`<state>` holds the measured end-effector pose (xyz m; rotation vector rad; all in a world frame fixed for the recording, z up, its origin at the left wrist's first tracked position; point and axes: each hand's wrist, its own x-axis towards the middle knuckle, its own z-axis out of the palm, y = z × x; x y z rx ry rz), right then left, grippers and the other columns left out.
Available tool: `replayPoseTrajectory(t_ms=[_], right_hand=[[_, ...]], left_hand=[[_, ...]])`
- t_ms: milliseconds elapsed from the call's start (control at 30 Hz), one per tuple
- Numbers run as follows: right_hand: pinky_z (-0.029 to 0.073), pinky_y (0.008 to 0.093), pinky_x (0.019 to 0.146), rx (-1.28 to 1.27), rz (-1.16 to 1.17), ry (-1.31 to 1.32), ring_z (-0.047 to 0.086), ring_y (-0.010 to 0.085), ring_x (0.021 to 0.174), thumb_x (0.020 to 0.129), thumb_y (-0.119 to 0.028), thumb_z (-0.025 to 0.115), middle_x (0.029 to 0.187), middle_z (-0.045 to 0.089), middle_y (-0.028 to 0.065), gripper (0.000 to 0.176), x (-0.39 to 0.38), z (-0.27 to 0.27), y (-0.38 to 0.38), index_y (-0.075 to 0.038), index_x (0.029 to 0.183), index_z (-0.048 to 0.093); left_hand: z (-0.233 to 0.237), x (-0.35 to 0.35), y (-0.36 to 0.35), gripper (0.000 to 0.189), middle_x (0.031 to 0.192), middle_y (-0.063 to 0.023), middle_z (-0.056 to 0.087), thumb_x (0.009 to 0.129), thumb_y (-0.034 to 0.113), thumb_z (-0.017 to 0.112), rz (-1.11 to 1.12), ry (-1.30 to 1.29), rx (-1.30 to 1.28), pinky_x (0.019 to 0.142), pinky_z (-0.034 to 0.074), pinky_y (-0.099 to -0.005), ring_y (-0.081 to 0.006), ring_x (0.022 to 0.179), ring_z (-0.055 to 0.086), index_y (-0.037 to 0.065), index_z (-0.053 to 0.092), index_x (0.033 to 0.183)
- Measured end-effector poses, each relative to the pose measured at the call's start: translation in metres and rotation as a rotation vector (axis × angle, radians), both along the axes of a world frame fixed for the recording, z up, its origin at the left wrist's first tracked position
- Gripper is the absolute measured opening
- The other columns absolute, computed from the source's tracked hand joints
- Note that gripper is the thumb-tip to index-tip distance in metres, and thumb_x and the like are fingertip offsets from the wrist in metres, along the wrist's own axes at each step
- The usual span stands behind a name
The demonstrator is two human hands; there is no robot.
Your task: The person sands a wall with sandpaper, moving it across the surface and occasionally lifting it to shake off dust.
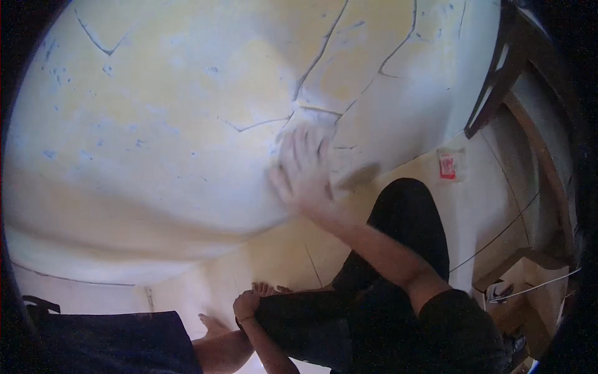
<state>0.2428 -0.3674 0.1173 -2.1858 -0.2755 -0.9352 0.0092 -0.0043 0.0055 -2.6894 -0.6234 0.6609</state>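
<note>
My right hand (303, 167) lies flat against a cracked, pale yellow wall (156, 124), fingers apart and dusted white. It is blurred. A dull grey-brown sliver (359, 176) shows just right of the hand; I cannot tell whether it is a sheet under the palm or a shadow. My left hand (246, 305) is curled shut and rests on my knee in black trousers (405, 230), with nothing visible in it.
Dark cracks (317, 62) run across the wall above the right hand. Bare toes (265, 288) rest on the pale tiled floor (479, 206). A small red-and-white packet (447, 166) lies by the wall. Wooden furniture (536, 156) stands at right. Dark cloth (106, 343) fills the lower left.
</note>
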Motion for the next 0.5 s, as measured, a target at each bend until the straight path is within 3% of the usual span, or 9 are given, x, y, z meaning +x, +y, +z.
replayPoseTrajectory(t_ms=[67,100,167,200,233,300,333,433,500], right_hand=[[0.013,0.0648,0.110,0.103,-0.207,-0.122,0.023,0.0537,0.135,0.093,-0.034,0.047,0.144,0.028,0.0368,0.068,0.011,0.060,-0.034,0.011,0.142,0.029],[0.013,0.0648,0.110,0.136,-0.247,-0.162,0.023,0.0536,0.135,0.093,-0.034,0.047,0.144,0.028,0.0369,0.069,0.020,0.069,-0.043,0.012,0.141,0.029],[0.013,0.0648,0.110,0.208,-0.320,-0.243,0.024,0.0533,0.135,0.092,-0.036,0.048,0.144,0.029,0.0371,0.071,0.028,0.080,-0.054,0.012,0.141,0.030],[0.013,0.0647,0.110,0.097,-0.247,-0.155,0.024,0.0532,0.135,0.091,-0.037,0.049,0.144,0.030,0.0371,0.072,0.022,0.064,-0.043,0.013,0.140,0.030],[0.013,0.0647,0.110,-0.012,-0.179,-0.075,0.024,0.0531,0.135,0.091,-0.038,0.049,0.143,0.030,0.0372,0.073,0.013,0.030,-0.023,0.014,0.140,0.030],[0.013,0.0646,0.110,-0.155,0.059,0.064,0.024,0.0533,0.135,0.091,-0.038,0.049,0.143,0.030,0.0371,0.074,-0.009,-0.028,0.010,0.014,0.140,0.029],[0.014,0.0647,0.110,-0.134,0.021,0.050,0.025,0.0521,0.135,0.091,-0.037,0.049,0.144,0.029,0.0361,0.072,-0.006,-0.041,0.015,0.013,0.140,0.030],[0.016,0.0649,0.109,0.011,-0.148,-0.052,0.025,0.0517,0.135,0.091,-0.035,0.050,0.145,0.028,0.0357,0.071,0.007,0.029,-0.017,0.012,0.140,0.030],[0.016,0.0650,0.109,0.126,-0.282,-0.151,0.024,0.0537,0.135,0.091,-0.035,0.050,0.144,0.029,0.0371,0.072,0.025,0.063,-0.042,0.013,0.140,0.030]], left_hand=[[-0.003,-0.017,0.002,0.043,0.091,-0.0177,0.070,0.094,0.038,0.040,-0.180,-0.014,-0.032,0.078,0.055,-0.0463,-0.0346,0.087,0.069,0.010,0.072,0.088],[0.004,-0.009,-0.009,0.044,0.091,-0.0178,0.070,0.094,0.037,0.039,-0.040,0.003,-0.052,0.080,0.054,-0.0469,-0.0335,0.089,0.069,0.010,0.072,0.088],[0.017,0.002,-0.026,0.051,0.090,-0.0176,0.070,0.095,0.047,0.038,-0.048,0.086,-0.064,0.078,0.054,-0.0474,-0.0355,0.087,0.069,0.009,0.072,0.086],[0.027,0.010,-0.034,0.056,0.089,-0.0175,0.070,0.095,0.052,0.038,-0.052,0.119,-0.062,0.076,0.054,-0.0476,-0.0365,0.086,0.068,0.009,0.071,0.084],[0.035,0.018,-0.045,0.046,0.090,-0.0157,0.071,0.097,0.037,0.037,-0.065,0.181,-0.025,0.072,0.056,-0.0453,-0.0331,0.084,0.070,0.010,0.072,0.086],[0.028,0.021,-0.045,0.046,0.090,-0.0159,0.071,0.097,0.038,0.037,-0.044,0.096,-0.036,0.072,0.056,-0.0455,-0.0334,0.085,0.070,0.009,0.072,0.086],[0.023,0.017,-0.038,0.047,0.090,-0.0160,0.071,0.097,0.038,0.037,-0.038,0.069,-0.033,0.073,0.056,-0.0457,-0.0336,0.085,0.070,0.009,0.072,0.087],[0.000,-0.005,-0.008,0.048,0.090,-0.0163,0.071,0.097,0.039,0.036,0.001,0.005,-0.039,0.073,0.056,-0.0460,-0.0341,0.085,0.070,0.009,0.072,0.087],[-0.009,-0.011,0.011,0.054,0.096,-0.0158,0.070,0.096,0.050,0.035,-0.098,0.054,-0.052,0.078,0.054,-0.0481,-0.0364,0.090,0.068,0.012,0.072,0.090]])
